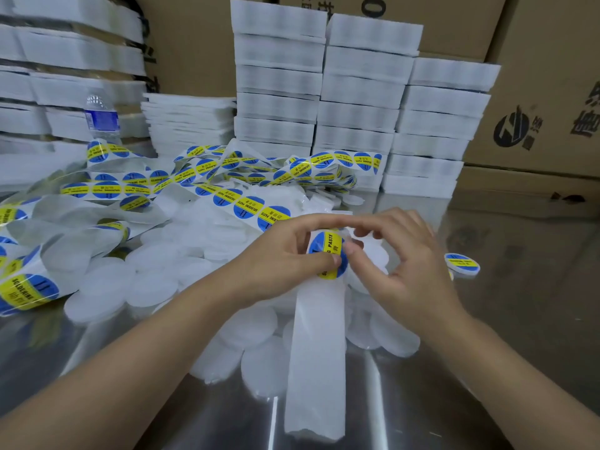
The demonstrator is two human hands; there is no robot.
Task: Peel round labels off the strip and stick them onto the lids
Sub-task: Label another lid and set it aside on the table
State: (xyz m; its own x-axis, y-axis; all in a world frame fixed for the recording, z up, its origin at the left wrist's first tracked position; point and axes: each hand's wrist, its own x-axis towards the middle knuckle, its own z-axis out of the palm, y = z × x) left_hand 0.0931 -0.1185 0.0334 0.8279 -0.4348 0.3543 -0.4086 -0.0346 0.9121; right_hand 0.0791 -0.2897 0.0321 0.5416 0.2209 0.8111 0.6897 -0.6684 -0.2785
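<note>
Together, curled on label (326,251): left hand (285,254), right hand (412,264)

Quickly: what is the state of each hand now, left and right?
Left hand: closed, pinching the label strip at the round label.
Right hand: closed, pinching the edge of that round label.

There are two hands, the left hand (285,254) and the right hand (406,264), over one bench (487,319). One long strip (246,209) carries more round labels than can be counted, and one label (328,254) is at the fingers. One labelled lid (462,263) lies apart, and the plain lids (156,287) form a heap too many to count. There is one water bottle (100,118), three tall stacks (279,92) of white packs, one lower stack (188,121), and at least three cardboard boxes (552,92).
</note>
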